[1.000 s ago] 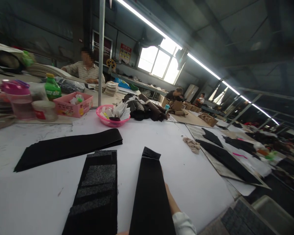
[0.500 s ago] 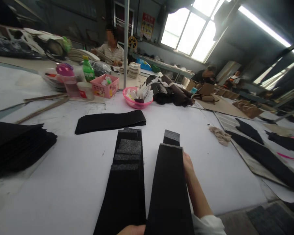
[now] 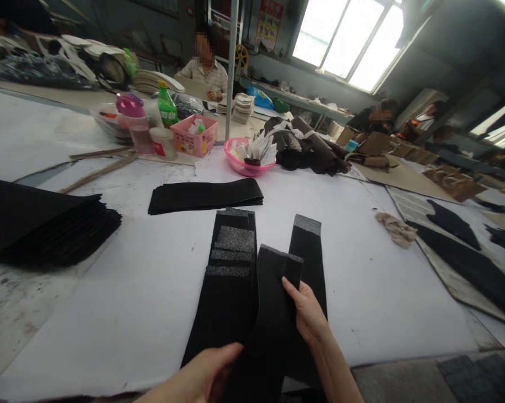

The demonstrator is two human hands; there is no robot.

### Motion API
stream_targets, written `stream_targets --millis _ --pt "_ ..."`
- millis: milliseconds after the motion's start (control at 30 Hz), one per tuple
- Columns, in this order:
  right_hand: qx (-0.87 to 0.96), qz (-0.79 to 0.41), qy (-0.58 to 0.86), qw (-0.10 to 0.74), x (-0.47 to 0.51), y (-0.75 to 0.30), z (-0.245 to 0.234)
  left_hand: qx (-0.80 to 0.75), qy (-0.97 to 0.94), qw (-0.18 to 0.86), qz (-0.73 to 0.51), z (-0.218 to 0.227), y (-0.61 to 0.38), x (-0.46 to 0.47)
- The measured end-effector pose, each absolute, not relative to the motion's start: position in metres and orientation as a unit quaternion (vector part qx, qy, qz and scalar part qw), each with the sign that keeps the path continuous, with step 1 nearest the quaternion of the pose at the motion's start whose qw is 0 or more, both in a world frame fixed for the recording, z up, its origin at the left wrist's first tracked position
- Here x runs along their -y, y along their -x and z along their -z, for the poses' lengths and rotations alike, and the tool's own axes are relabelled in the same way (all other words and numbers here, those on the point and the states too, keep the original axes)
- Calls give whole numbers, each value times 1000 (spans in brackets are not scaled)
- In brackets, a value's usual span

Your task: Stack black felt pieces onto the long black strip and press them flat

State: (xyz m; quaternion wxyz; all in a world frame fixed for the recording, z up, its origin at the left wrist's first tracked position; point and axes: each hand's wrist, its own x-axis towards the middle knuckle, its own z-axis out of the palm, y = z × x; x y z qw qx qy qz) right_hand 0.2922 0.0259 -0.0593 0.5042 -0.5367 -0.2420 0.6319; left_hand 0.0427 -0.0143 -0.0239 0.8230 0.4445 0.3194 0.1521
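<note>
A black fabric strip [image 3: 273, 313] with a grey band at its far end is lifted off the table, between two piles. My right hand [image 3: 309, 310] pinches its right edge near that end, thumb on top. Lower down, my left hand [image 3: 213, 364] grips the strip's left side; some of its fingers are hidden beneath. Left of it lies a stack of black strips [image 3: 223, 302] with staggered grey-speckled ends. Partly behind my right hand, another pile of black strips [image 3: 309, 246] shows layered grey ends. Beyond them rests a folded black bundle [image 3: 202, 196].
The white table [image 3: 130, 313] carries a thick black stack [image 3: 38, 224] at left. Farther back stand a pink basket [image 3: 246, 165], a pink box [image 3: 196, 137], a green bottle [image 3: 166, 106] and a metal pole [image 3: 231, 73]. A crumpled rag [image 3: 397, 228] lies right. Co-workers sit beyond.
The held strip has shifted left, off the right-hand pile, uncovering more of that pile. My right hand has come round to the strip's top, and my left hand shows more fully.
</note>
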Motion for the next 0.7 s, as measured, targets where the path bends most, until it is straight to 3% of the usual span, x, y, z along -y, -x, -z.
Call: stream_targets --millis 133,333,700 --pt "274 -685 524 426 -3 -252 52 -366 -435 788 -236 26 -35 -1" --pt "351 -659 535 396 8 -219 55 -384 -365 781 -331 43 -37 -11" --pt "462 -553 614 322 -38 -243 93 -471 -437 710 -287 84 -24 -26"
